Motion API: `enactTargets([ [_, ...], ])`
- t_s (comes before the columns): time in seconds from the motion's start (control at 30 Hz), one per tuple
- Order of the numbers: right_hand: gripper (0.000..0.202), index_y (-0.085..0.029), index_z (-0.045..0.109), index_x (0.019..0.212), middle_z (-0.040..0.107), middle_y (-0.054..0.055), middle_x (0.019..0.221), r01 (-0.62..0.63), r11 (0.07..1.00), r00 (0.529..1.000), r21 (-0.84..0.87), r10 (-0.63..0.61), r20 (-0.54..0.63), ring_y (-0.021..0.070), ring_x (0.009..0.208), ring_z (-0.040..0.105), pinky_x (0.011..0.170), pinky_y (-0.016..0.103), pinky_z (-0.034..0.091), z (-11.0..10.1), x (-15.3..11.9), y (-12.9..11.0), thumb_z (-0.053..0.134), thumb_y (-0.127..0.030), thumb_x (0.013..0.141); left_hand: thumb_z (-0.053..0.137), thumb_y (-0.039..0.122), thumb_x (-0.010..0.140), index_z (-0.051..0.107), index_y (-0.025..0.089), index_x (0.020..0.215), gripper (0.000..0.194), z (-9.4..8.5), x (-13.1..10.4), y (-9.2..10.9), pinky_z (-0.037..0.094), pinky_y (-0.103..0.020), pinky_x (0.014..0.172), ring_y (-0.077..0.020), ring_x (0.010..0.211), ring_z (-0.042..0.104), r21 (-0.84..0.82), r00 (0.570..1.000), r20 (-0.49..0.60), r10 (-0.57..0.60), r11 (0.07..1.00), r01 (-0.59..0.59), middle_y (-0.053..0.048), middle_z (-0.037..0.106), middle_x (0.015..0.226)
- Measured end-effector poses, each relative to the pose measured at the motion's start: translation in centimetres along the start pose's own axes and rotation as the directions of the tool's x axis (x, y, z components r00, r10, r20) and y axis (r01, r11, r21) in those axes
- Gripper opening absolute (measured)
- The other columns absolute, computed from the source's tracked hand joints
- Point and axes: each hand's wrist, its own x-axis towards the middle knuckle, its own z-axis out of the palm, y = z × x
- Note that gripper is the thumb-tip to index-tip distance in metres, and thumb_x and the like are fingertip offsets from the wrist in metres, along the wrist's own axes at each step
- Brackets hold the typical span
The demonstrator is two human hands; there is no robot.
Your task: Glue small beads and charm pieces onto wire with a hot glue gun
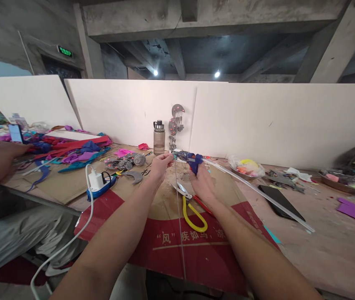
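Note:
My right hand is wrapped round the handle of a blue glue gun, with a long clear glue stick running out of its back to the right. At the gun's nozzle, my left hand pinches something too small to make out. A thin grey cord hangs down from there across the red and brown cardboard. Below my hands lie scissors with yellow handles and a red-handled tool, partly behind my right wrist.
A bottle stands before the white boards, beside a grey hanging ornament. Left are a white charger, grey pieces, coloured cloth and another person's hand. Right are a black phone and a bagged bowl.

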Motion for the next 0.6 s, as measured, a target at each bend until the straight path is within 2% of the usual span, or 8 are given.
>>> enactTargets([
  [0.07,0.045,-0.014,0.043,0.128,0.061,0.015,0.118,-0.011,0.999,1.0,0.034,0.012,-0.02,0.027,0.106,0.058,0.088,0.037,0.045,-0.1,0.1,0.0,0.044,-0.029,0.086,0.082,0.038,0.048,0.065,0.014,0.066,0.035,0.0,0.1,0.0,0.039,-0.022,0.056,-0.0081,0.058,0.052,-0.008,1.0,0.007,-0.008,1.0,0.008,-0.001,0.06,0.063],
  [0.13,0.042,-0.017,0.047,0.124,0.064,0.012,0.111,-0.072,0.993,0.997,0.09,0.073,-0.01,0.0256,0.097,0.061,0.082,0.036,0.047,-0.4,0.2,0.0,0.047,-0.031,0.084,0.083,0.039,0.047,0.065,0.014,0.066,0.036,0.0,0.2,-0.1,0.038,-0.021,0.055,-0.0079,0.057,0.051,-0.022,1.0,0.004,-0.023,1.0,0.023,-0.001,0.059,0.062],
  [0.27,0.024,-0.02,0.057,0.098,0.068,0.006,0.076,-0.287,0.931,0.957,0.226,0.271,0.101,0.0198,0.06,0.061,0.061,0.032,0.047,-1.6,0.9,0.1,0.047,-0.034,0.083,0.082,0.037,0.048,0.063,0.014,0.064,0.035,-0.1,0.3,-0.1,0.037,-0.021,0.054,-0.0069,0.055,0.049,-0.047,0.998,0.006,-0.061,0.997,0.061,0.0,0.056,0.06],
  [0.37,0.017,-0.02,0.057,0.077,0.066,0.006,0.068,-0.403,0.879,0.913,0.257,0.364,0.185,0.0174,0.053,0.059,0.055,0.029,0.045,-2.8,1.3,0.4,0.047,-0.031,0.083,0.081,0.035,0.051,0.062,0.014,0.064,0.031,-0.1,0.3,-0.2,0.033,-0.02,0.052,-0.007,0.055,0.048,-0.019,0.999,0.008,-0.052,0.998,0.052,0.001,0.056,0.059],
  [0.43,0.021,-0.019,0.055,0.064,0.064,0.006,0.061,-0.442,0.889,0.874,0.115,0.399,0.276,0.0177,0.052,0.058,0.055,0.029,0.044,-3.5,1.4,0.6,0.049,-0.03,0.082,0.079,0.035,0.053,0.063,0.015,0.063,0.028,0.1,0.1,-0.3,0.03,-0.021,0.05,-0.0071,0.055,0.047,0.046,1.0,0.013,-0.008,0.999,0.007,0.001,0.056,0.06],
  [0.5,0.025,-0.019,0.053,0.056,0.06,0.006,0.054,-0.408,0.907,0.845,-0.106,0.418,0.334,0.0196,0.052,0.059,0.057,0.031,0.043,-4.0,1.2,1.1,0.053,-0.028,0.08,0.076,0.035,0.057,0.064,0.015,0.064,0.025,0.4,-0.2,-0.4,0.029,-0.021,0.05,-0.0069,0.054,0.045,0.135,0.998,0.032,0.062,0.989,-0.065,0.001,0.056,0.06],
  [0.53,0.026,-0.019,0.053,0.054,0.059,0.007,0.052,-0.373,0.907,0.846,-0.194,0.419,0.33,0.0212,0.054,0.06,0.059,0.032,0.043,-4.1,1.1,1.5,0.055,-0.028,0.079,0.075,0.035,0.059,0.064,0.016,0.065,0.023,0.5,-0.4,-0.4,0.029,-0.022,0.051,-0.007,0.053,0.044,0.179,0.994,0.046,0.098,0.978,-0.105,0.001,0.056,0.059],
  [0.6,0.026,-0.02,0.051,0.053,0.06,0.009,0.055,-0.303,0.921,0.898,-0.246,0.362,0.25,0.0254,0.067,0.063,0.065,0.035,0.044,-4.1,1.0,2.5,0.059,-0.027,0.076,0.073,0.035,0.062,0.065,0.016,0.067,0.021,0.7,-0.7,-0.5,0.031,-0.023,0.053,-0.008,0.054,0.044,0.264,0.984,0.08,0.159,0.949,-0.175,0.001,0.057,0.06],
])
